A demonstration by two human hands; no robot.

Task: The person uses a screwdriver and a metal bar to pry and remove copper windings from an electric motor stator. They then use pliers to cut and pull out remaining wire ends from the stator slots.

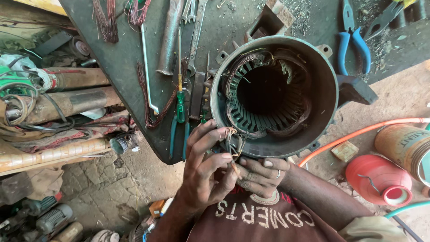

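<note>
A round motor stator housing (329, 83) stands on end at the near edge of a dark workbench (125, 67), with copper windings (251, 121) in its slots. My left hand (206, 168) and my right hand (262, 175) meet just below the housing's near rim. The fingers of both hands pinch a small bundle of thin copper wire ends (232, 145) that leads out of the windings. A ring shows on one finger of my right hand.
On the bench lie a green-handled screwdriver (180, 101), spanners (195, 27), a hooked rod (147, 67), loose copper wire (105, 20) and blue-handled pliers (354, 45). Pipes (71, 101) pile at left. An orange hose (358, 133), red spool (380, 179) and motors (49, 219) sit on the floor.
</note>
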